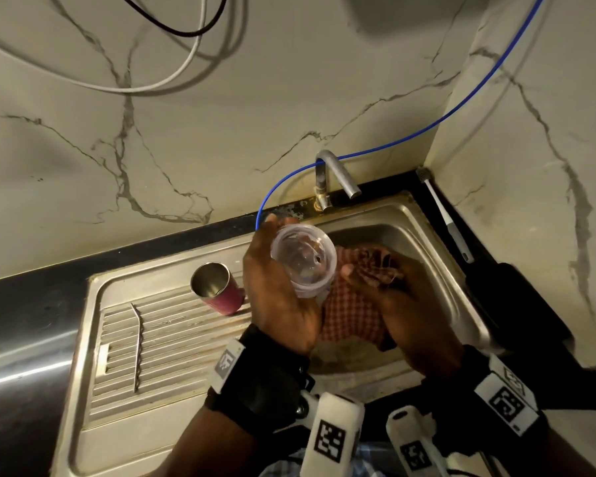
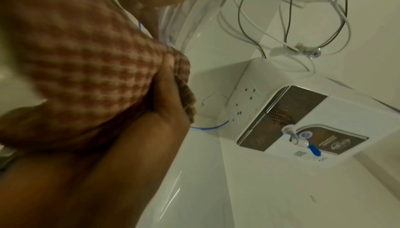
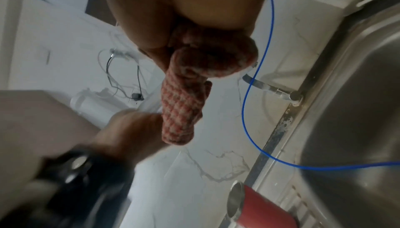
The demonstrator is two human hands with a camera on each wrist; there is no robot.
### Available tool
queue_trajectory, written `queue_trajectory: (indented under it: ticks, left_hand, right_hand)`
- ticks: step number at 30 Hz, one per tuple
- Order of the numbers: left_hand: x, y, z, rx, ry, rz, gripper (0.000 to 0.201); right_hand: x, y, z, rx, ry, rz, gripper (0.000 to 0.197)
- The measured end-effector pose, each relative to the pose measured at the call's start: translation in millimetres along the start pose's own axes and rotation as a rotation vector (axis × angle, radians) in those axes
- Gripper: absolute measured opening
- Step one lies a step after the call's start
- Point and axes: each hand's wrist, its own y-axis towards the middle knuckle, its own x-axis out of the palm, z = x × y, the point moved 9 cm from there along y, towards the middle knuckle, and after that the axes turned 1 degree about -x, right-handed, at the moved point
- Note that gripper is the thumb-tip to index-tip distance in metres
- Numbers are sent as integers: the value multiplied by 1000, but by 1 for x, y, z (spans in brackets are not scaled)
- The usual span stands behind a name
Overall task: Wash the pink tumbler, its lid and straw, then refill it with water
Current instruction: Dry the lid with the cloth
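Note:
My left hand (image 1: 276,280) grips the clear plastic lid (image 1: 303,259) over the sink's left edge, its open side facing up. Just right of it, my right hand (image 1: 403,297) holds a bunched red checked cloth (image 1: 351,315) that hangs down into the basin. In the right wrist view the cloth (image 3: 186,94) sticks out of my curled fingers (image 3: 155,26) toward the left hand (image 3: 129,129). The pink tumbler (image 1: 217,287) stands open and leaning on the ribbed drainboard, left of my left hand. The bent metal straw (image 1: 139,346) lies further left on the ribs.
A steel tap (image 1: 338,177) stands behind the sink basin (image 1: 437,270), with a thin blue tube (image 1: 410,139) running past it. A white-handled brush (image 1: 444,215) lies on the dark counter at the right. A white water purifier (image 2: 303,120) hangs on the wall above.

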Motion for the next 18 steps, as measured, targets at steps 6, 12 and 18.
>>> queue_trajectory:
  ticks: [6,12,18]
  left_hand:
    - [-1,5,5,26,20,21,28]
    - [-9,7,5,11,41,132,40]
    - [-13,10,4,1,75,117,36]
  right_hand:
    - [2,-4,-2,-89,-74,-73,29]
    - [20,-22,-11,-271,-357,-190,43]
    - [22,-20,-21,-413,-609,-252,54]
